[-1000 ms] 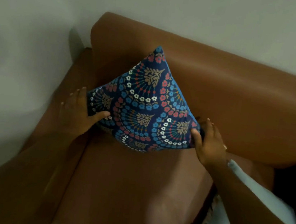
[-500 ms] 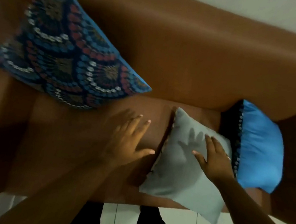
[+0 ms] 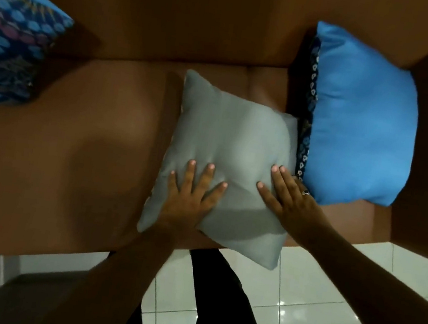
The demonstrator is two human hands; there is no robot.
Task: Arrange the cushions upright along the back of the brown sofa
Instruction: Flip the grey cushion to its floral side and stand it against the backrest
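The grey cushion is pressed flat by the left hand and right hand, fingers spread, nothing gripped. If lifted one-sidedly, it could be tipped off the sofa edge

Glossy white floor tiles reflect light in front of the seating.

Both forearms bare, no sleeves in view. Left hand: no jewellery visible, nails short and pale. Right hand: one ring with a dark top on a finger. Black trousers on both legs.
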